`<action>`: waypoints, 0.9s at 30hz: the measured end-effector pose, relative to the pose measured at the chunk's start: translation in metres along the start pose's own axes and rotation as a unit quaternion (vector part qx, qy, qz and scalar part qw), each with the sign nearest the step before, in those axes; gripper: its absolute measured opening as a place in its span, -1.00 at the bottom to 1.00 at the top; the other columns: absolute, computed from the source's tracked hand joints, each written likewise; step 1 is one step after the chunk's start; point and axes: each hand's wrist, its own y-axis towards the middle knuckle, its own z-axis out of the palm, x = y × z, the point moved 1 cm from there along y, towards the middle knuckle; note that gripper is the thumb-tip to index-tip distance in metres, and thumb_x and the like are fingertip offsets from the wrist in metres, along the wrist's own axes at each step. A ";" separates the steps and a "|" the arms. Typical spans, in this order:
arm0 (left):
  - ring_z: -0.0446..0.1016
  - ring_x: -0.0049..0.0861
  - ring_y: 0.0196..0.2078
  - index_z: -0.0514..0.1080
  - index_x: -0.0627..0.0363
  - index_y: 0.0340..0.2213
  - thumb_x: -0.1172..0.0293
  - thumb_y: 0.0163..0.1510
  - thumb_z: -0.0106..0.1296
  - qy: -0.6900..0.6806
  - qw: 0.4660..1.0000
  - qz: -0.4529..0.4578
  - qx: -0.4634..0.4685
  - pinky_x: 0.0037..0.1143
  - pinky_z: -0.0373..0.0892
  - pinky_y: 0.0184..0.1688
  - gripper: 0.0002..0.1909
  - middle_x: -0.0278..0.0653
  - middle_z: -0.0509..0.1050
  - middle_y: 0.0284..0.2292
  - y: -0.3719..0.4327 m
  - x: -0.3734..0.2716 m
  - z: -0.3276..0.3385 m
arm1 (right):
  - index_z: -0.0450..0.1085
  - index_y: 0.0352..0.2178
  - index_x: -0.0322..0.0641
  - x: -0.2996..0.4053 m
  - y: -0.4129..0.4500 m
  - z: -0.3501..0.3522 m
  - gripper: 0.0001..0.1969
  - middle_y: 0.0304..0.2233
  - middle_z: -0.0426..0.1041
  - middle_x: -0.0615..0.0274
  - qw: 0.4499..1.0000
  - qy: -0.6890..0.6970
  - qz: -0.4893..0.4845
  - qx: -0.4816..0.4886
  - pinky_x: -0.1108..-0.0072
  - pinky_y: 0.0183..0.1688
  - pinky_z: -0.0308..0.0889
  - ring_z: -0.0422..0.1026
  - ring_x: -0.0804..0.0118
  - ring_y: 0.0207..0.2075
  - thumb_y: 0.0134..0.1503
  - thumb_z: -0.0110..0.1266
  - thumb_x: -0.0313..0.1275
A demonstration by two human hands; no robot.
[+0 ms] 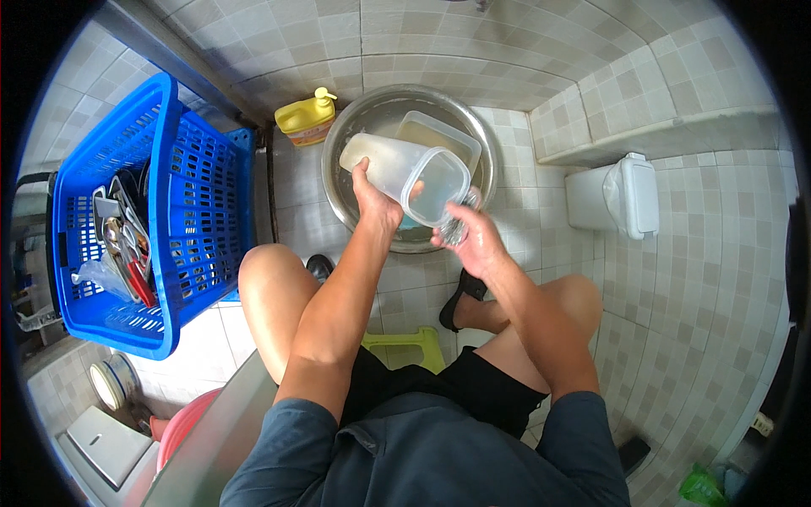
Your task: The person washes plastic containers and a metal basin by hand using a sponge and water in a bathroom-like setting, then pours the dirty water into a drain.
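My left hand [379, 201] grips a tall translucent plastic container [386, 163] by its side, tilted with its open mouth towards the right. A metal scouring pad [454, 229] is in my right hand [475, 237], at the container's rim. Both hands are over a large round steel basin [329, 184] on the tiled floor. A second translucent rectangular container [466, 141] lies in the basin, behind the held one. Something light blue shows in the basin below the container; what it is cannot be told.
A blue plastic basket [168, 253] holding cutlery and utensils stands at the left. Behind the basin's left side is a yellow pump bottle [307, 120]. A white lidded bin [611, 196] stands at the right. Part of a green plastic stool [431, 348] shows between my legs.
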 end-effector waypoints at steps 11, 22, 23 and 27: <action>0.42 0.05 0.01 0.19 0.14 0.22 -0.18 0.15 -0.43 -0.074 0.990 0.082 0.084 -0.02 0.48 -0.08 -0.21 0.00 0.37 0.10 -0.003 0.011 0.005 | 0.35 -0.13 -0.28 -0.011 0.001 0.002 -0.74 -0.34 0.47 0.16 0.998 -0.014 0.030 -0.051 0.45 -0.45 0.48 0.53 0.26 -0.44 0.14 0.09 -0.45; 0.30 0.10 0.14 0.08 0.25 0.26 -0.33 0.05 -0.03 -0.053 0.986 -0.129 0.089 0.13 0.31 0.11 0.01 0.26 0.10 0.21 -0.005 0.009 -0.005 | 0.34 -0.14 -0.37 0.029 0.018 -0.008 -0.71 -0.36 0.46 0.13 0.897 -0.379 -0.227 -0.033 0.47 -0.34 0.40 0.46 0.34 -0.43 0.08 0.05 -0.49; 0.30 0.10 0.12 0.11 0.25 0.24 -0.32 0.03 0.00 -0.014 0.982 -0.134 0.133 0.13 0.30 0.13 0.00 0.28 0.08 0.20 -0.006 0.010 -0.004 | 0.33 -0.15 -0.40 0.035 0.019 -0.011 -0.71 -0.37 0.46 0.11 0.864 -0.436 -0.250 -0.025 0.44 -0.26 0.39 0.47 0.31 -0.38 0.09 0.05 -0.48; 0.35 0.10 0.03 0.17 0.25 0.19 -0.28 -0.01 0.07 0.003 0.981 -0.168 0.099 0.11 0.34 0.11 -0.03 0.24 0.20 0.06 -0.003 0.015 0.006 | 0.35 -0.13 -0.40 0.037 0.027 -0.031 -0.69 -0.38 0.47 0.12 0.838 -0.444 -0.312 -0.054 0.44 -0.27 0.40 0.46 0.31 -0.38 0.13 0.10 -0.43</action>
